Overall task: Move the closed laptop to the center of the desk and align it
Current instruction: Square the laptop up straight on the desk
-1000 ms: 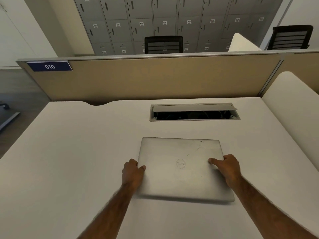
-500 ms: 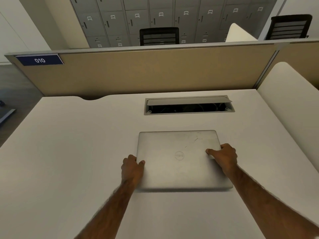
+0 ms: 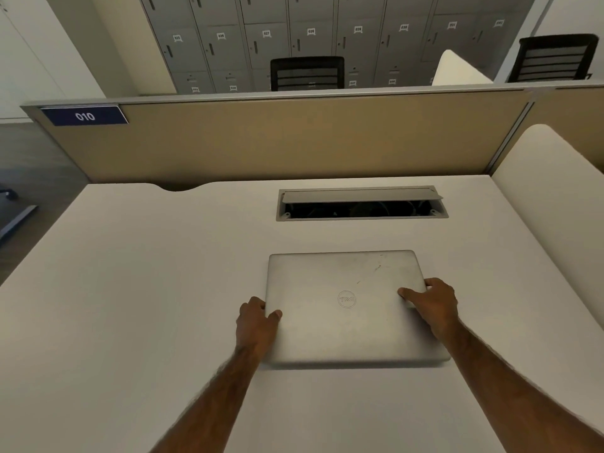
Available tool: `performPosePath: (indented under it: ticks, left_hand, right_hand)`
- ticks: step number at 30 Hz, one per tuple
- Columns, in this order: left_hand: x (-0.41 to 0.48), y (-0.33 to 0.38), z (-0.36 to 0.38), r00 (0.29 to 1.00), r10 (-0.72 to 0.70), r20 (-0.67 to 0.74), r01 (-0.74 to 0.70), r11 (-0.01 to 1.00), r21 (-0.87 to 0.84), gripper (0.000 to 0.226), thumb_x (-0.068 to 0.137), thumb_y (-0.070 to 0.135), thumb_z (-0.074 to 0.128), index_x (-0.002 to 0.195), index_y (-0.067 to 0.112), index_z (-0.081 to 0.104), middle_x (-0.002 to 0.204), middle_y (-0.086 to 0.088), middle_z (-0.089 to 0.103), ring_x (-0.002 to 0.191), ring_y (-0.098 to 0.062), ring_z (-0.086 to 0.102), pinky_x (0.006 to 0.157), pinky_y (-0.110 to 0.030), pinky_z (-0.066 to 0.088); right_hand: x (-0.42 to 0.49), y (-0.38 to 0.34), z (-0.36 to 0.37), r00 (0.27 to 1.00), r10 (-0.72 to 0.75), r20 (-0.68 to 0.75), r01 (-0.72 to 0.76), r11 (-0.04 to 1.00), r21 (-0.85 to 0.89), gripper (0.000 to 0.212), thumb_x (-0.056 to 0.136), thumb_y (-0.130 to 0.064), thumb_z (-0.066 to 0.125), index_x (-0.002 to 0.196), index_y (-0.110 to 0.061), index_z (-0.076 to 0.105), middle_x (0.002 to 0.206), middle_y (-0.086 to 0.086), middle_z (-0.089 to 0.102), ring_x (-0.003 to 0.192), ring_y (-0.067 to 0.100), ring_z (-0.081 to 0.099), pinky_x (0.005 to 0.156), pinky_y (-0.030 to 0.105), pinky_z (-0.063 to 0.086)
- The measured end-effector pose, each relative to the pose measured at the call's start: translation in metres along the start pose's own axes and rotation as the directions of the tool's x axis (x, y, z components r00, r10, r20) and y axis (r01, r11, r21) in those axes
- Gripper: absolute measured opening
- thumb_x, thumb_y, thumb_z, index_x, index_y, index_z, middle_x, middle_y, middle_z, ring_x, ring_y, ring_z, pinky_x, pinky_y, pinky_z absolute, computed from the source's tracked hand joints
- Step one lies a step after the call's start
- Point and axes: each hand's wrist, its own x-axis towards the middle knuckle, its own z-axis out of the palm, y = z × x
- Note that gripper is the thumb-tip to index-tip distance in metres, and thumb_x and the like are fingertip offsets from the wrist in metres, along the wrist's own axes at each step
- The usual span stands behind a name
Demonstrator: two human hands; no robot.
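Note:
A closed silver laptop (image 3: 343, 282) lies flat on the white desk (image 3: 130, 305), a short way in front of the cable hatch, its edges roughly parallel to the desk's back edge. My left hand (image 3: 256, 323) grips its left edge, thumb on the lid and fingers wrapped around the side. On the other side, my right hand (image 3: 433, 304) clasps the right edge, thumb stretched onto the lid. A round logo sits in the lid's middle, with scratches near its far right corner.
A grey cable hatch (image 3: 361, 204) with its flap raised is set into the desk behind the laptop. A beige partition (image 3: 294, 138) with a blue "010" label (image 3: 84, 116) closes the back. A white side panel (image 3: 552, 194) borders the right. Lockers and black chairs stand beyond.
The laptop has turned slightly and slid a little toward the hatch, with both hands staying on its sides. Its edges are now squarer to the desk.

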Motion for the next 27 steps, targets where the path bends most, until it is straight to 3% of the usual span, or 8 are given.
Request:
performPosePath:
  ticks: [14,21,27]
  left_hand:
    - [-0.004,-0.002,0.001,0.999,0.018,-0.031,-0.019,0.999,-0.029,0.031,0.087,0.031,0.07,0.109,0.011,0.061,0.11,-0.01,0.062,0.099,-0.029,0.063,0.089,-0.042,0.055]
    - [-0.004,-0.004,-0.001,0.999,0.0,-0.046,-0.005,0.995,-0.099,0.026,0.085,0.027,0.073,0.104,0.013,0.063,0.107,-0.009,0.065,0.095,-0.027,0.064,0.083,-0.037,0.054]
    - [-0.006,-0.005,0.002,0.999,-0.015,-0.052,0.01,0.994,-0.105,0.032,0.087,0.027,0.072,0.112,0.009,0.063,0.112,-0.01,0.066,0.101,-0.03,0.065,0.091,-0.043,0.055]
  right_hand:
    - [-0.004,0.009,-0.001,0.999,-0.031,0.008,0.031,0.999,-0.023,0.075,0.071,-0.048,0.084,0.13,-0.007,0.062,0.13,0.019,0.062,0.119,0.039,0.061,0.1,0.052,0.053]
    - [-0.012,0.013,0.002,1.0,-0.021,-0.004,0.021,1.0,-0.016,0.075,0.069,-0.049,0.082,0.127,-0.008,0.061,0.127,0.017,0.061,0.117,0.038,0.061,0.098,0.053,0.054]
    - [-0.009,0.008,0.003,1.0,-0.01,-0.004,0.009,0.999,-0.04,0.072,0.069,-0.047,0.083,0.124,-0.006,0.063,0.126,0.018,0.061,0.116,0.039,0.06,0.097,0.053,0.054]
